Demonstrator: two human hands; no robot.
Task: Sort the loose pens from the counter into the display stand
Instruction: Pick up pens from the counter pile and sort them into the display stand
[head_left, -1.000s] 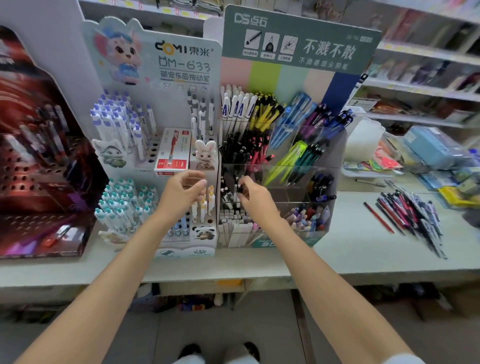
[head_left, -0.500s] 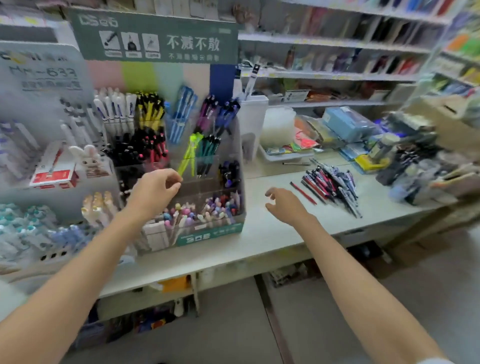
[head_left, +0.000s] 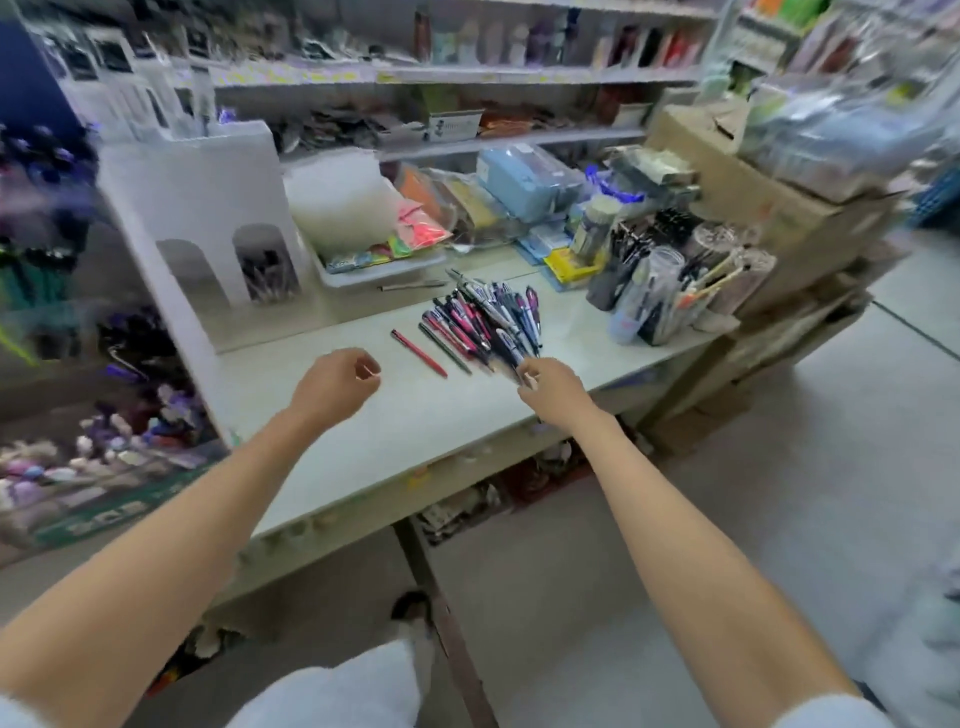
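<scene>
Head view, the only one. The loose pens (head_left: 485, 322) lie in a fanned heap on the pale tabletop (head_left: 405, 415), centre of the frame and a little right. One red pen (head_left: 418, 353) lies apart to the heap's left, with a dark one beside it. The display stand (head_left: 104, 364) fills the left edge, blurred, so I cannot read its compartments.

Handling, as I judge it: light, stiff plastic barrels, smooth, apt to roll or slide against each other. Best pinched mid-barrel, one off the near edge of the heap, so the rest stay put.

My right hand (head_left: 553, 382) sits at the near end of the heap, centre right, fingers (head_left: 527, 375) drawn close in a narrow pinch at the pen tips. Motion blur hides whether anything is between them, so I cannot tell if that grip has closed on a pen.

My left hand (head_left: 337, 387) hangs over bare tabletop, centre frame, loosely curled with fingers apart, holding nothing, touching nothing.
</scene>
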